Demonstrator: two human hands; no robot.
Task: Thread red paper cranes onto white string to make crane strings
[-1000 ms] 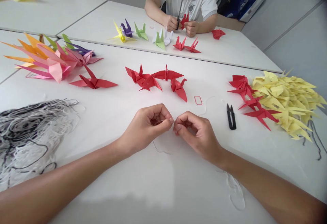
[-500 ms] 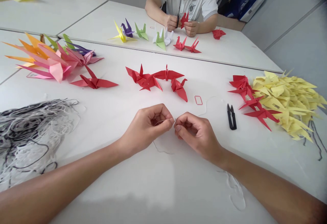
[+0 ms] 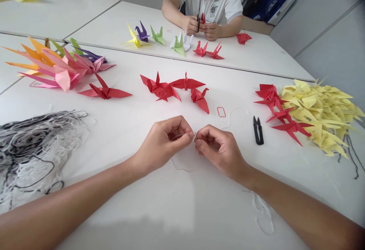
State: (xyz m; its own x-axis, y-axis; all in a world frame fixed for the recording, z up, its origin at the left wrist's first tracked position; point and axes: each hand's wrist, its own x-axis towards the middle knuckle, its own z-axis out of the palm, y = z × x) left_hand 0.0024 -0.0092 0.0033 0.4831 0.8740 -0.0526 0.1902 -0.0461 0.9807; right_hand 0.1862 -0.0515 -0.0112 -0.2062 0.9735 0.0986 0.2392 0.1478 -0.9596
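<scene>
My left hand (image 3: 165, 140) and my right hand (image 3: 218, 149) rest on the white table (image 3: 182, 204), fingertips almost touching. Both are closed in a pinch on a thin pale thread (image 3: 182, 166) that loops on the table below them. A small needle-like tip shows between the two pinches. Just beyond my hands lie several red paper cranes (image 3: 176, 88) and a small red paper clip (image 3: 221, 112). Black thread snips (image 3: 258, 130) lie to the right of my right hand.
A tangle of grey and black thread (image 3: 34, 147) lies at the left. Pink and orange cranes (image 3: 54, 67) sit at far left, yellow cranes (image 3: 319, 113) and red ones (image 3: 278, 111) at right. Across the table a person's hands (image 3: 203, 27) hold a red crane, coloured cranes (image 3: 159, 37) beside them.
My hands have barely moved; the pinches stay together on the thread. The person opposite has brought the red crane lower between both hands.
</scene>
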